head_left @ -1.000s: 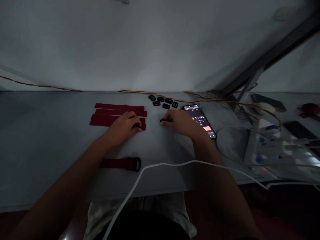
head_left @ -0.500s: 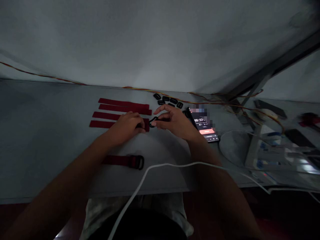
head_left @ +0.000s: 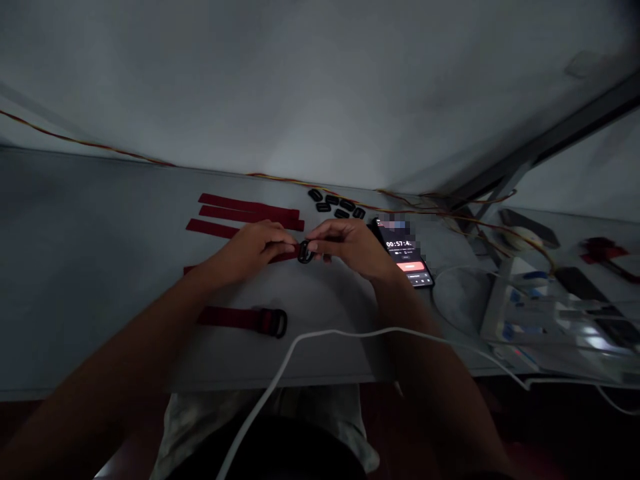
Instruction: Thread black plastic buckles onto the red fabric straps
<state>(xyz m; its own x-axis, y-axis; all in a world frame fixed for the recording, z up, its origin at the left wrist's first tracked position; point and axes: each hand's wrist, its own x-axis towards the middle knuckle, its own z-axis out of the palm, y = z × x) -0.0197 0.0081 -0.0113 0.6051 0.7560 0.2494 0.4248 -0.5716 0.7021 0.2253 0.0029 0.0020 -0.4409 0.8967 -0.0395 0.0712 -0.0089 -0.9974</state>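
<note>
Hands [head_left: 249, 251] tight on one red strip [head_left: 286, 257], left, and one black buckle [head_left: 301, 255], right; beyond, three strips [head_left: 250, 215], six loose buckles [head_left: 332, 200].

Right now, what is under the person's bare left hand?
The left hand covers part of a flat red fabric strap, which shows beside the black oval buckle. A second flat red strap runs in behind the hand; its other end is hidden.

Desk [head_left: 85, 260]: open lane on left side, front edge to back edge, outboard of left forearm [head_left: 145, 327]. Blocking: white cable [head_left: 350, 332] across front edge, loose black buckles [head_left: 347, 205] near back edge, phone [head_left: 407, 257] right of them.
</note>
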